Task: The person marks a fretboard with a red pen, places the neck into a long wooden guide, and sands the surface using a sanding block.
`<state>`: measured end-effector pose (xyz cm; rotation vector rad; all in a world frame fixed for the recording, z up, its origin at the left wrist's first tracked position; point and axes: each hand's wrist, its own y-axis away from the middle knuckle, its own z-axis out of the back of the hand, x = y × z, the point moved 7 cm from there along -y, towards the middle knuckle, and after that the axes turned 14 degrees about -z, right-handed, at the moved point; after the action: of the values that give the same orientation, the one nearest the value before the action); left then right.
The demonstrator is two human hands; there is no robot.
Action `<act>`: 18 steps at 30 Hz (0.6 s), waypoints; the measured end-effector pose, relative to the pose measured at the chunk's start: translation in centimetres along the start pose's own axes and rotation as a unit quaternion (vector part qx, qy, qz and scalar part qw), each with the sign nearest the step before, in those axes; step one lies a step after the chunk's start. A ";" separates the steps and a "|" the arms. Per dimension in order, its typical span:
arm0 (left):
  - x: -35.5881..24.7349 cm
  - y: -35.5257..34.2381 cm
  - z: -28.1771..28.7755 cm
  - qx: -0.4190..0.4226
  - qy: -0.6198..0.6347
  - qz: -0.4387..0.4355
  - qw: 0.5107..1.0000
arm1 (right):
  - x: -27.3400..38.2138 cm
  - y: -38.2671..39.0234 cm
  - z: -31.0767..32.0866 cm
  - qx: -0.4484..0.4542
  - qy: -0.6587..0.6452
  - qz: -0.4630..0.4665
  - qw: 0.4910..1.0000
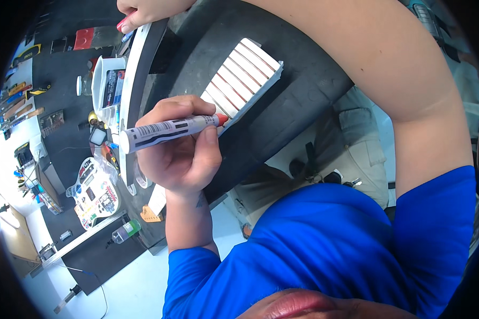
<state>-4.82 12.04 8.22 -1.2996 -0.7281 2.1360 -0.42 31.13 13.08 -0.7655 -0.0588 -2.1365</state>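
Note:
My left hand (178,143) is closed round a thick white marker (167,131) with a barcode on its barrel. The marker's red end (222,119) points right, at the near end of a white block (245,69). Several brown-red stripes cross the block's top, which lies on a black work surface (303,69). Over the surface my right arm reaches across to the far left. There, at the top edge, my right hand (151,11) has curled fingers beside the upper end of a long white-edged bar (133,85). A small red patch shows at its fingertip; what it grips is unclear.
Left of the bar stand a white bin (100,82) and a sticker-covered white board (98,194). Several hand tools (21,103) lie farther left. A clear bottle with a green label (126,232) is at lower left. Beige trouser legs (364,143) show below the work surface's edge.

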 end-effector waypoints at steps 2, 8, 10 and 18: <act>0.1 -0.1 -0.4 -0.008 0.013 0.008 1.000 | -0.9 0.7 0.4 0.004 -0.004 0.005 1.000; 0.0 -0.2 -0.4 0.010 -0.013 -0.016 1.000 | -0.4 0.0 -0.3 -0.007 0.029 -0.004 1.000; -0.1 -0.1 -0.3 0.006 -0.019 -0.014 1.000 | -0.5 0.5 0.2 -0.006 0.022 -0.014 1.000; 0.0 -0.2 -0.4 0.007 -0.038 -0.009 0.999 | -0.2 0.3 -0.2 -0.014 0.033 0.005 0.999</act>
<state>-4.37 12.24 8.22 -1.2056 -0.7526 2.1827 -0.25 31.04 12.72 -0.7109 0.0102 -2.1557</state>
